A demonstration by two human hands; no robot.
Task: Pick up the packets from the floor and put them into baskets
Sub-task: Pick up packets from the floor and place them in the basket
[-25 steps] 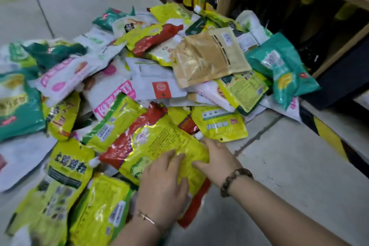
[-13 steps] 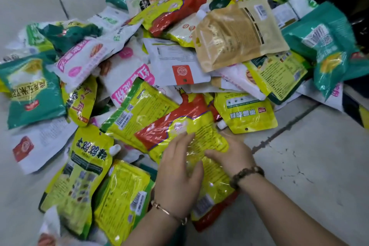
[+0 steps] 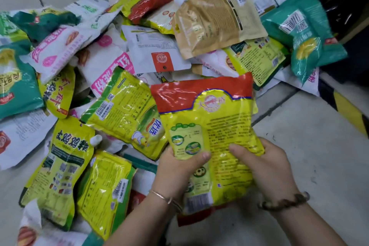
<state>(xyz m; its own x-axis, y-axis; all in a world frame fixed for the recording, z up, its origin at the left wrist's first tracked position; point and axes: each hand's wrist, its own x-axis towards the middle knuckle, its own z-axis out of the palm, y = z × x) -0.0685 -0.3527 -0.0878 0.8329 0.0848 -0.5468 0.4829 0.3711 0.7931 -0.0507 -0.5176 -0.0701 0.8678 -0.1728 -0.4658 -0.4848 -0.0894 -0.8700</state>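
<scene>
Across the floor (image 3: pixel 299 146) sprawls the pile (image 3: pixel 139 50); at its near edge, the yellow packet (image 3: pixel 215 126) is gripped by left hand (image 3: pixel 179 168) and right hand (image 3: pixel 267 168), fingers (image 3: pixel 239 149) curled round its lower half. Slick film, held low, could flop and slip.

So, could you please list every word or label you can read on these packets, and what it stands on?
"土鸡鸡精": yellow spouted pouch, lower left.
"优选": yellow-green packet to its right.
The red-and-yellow packet held by the left hand and right hand: print too small.
Pink lettering on the white packet: blurred.
Labels on the tan pouch: too small.
</scene>
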